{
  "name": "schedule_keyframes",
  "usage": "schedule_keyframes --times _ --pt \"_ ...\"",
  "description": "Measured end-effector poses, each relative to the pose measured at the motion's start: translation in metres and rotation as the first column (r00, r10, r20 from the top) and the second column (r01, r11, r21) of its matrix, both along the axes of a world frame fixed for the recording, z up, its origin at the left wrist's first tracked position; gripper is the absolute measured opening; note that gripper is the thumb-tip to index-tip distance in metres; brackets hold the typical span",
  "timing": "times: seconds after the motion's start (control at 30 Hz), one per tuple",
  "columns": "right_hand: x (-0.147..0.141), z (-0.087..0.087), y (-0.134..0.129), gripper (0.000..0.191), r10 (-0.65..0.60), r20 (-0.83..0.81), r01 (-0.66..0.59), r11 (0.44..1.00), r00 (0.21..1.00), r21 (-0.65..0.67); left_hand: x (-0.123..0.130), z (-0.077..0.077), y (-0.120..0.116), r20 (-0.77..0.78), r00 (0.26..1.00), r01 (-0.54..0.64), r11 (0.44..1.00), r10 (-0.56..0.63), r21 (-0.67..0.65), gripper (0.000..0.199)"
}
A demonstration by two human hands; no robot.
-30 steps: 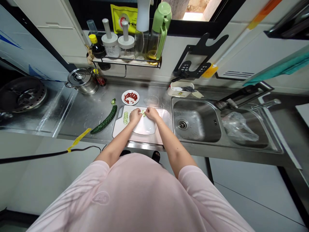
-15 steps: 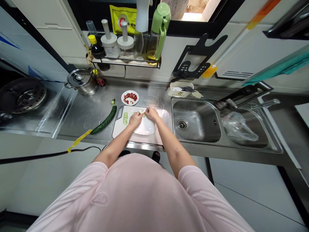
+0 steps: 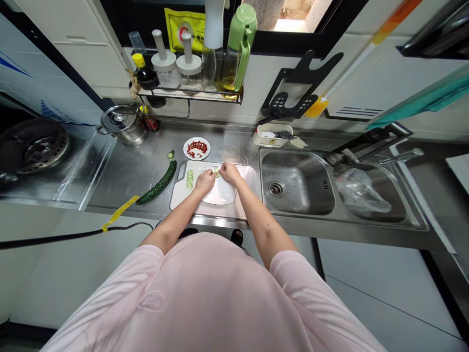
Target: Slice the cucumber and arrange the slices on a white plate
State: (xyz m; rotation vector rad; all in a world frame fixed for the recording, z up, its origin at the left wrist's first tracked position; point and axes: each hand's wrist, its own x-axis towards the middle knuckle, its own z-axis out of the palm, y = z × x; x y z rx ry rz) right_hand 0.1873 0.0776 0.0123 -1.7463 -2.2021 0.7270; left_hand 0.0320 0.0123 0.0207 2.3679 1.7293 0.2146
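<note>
Both my hands work close together over a white plate (image 3: 220,196) that lies on the cutting board (image 3: 179,195). My left hand (image 3: 205,182) is closed, its fingertips pinched at pale green cucumber slices (image 3: 217,172) near the plate's far edge. Opposite it, my right hand (image 3: 229,172) is also closed in a pinch at these slices. Exactly which slice each hand grips is too small to tell. A row of overlapping cucumber slices (image 3: 189,179) lies on the board's left part. Left of the board rests a long dark green cucumber (image 3: 158,185), with a cut cucumber end (image 3: 171,155) beyond it.
Behind the board stands a small white dish (image 3: 186,150) of chopped red pieces. A lidded steel pot (image 3: 126,128) is at the left, and the sink (image 3: 300,183) is at the right. Bottles and jars fill a wall rack (image 3: 190,93). A yellow-tagged black cord (image 3: 128,226) hangs by the counter edge.
The view has shifted very slightly. My hands stay at the same spot on the plate, with hardly any finger movement visible.
</note>
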Motion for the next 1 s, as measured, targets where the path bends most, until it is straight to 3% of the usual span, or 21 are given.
schedule_keyframes --times 0.27,0.5,0.73,1.0 --pt "0.001 0.004 -0.002 0.016 -0.008 0.000 0.008 1.000 1.000 -0.019 0.000 -0.003 0.000 0.018 1.000 -0.026 0.999 0.025 0.030 0.034" --pt "-0.004 0.010 -0.028 0.024 -0.192 0.116 0.193 0.981 0.974 0.008 -0.003 -0.007 0.000 0.085 0.996 -0.040 0.998 0.035 0.056 0.033" --pt "-0.012 0.015 -0.036 0.025 -0.202 0.212 0.221 0.972 0.956 -0.073 -0.002 -0.007 0.001 0.044 0.999 -0.022 0.999 0.020 0.035 0.033" --pt "-0.010 0.018 -0.033 0.025 -0.180 0.210 0.199 0.977 0.961 -0.071 0.000 -0.002 0.001 0.024 0.999 -0.024 0.999 0.023 0.024 0.033"
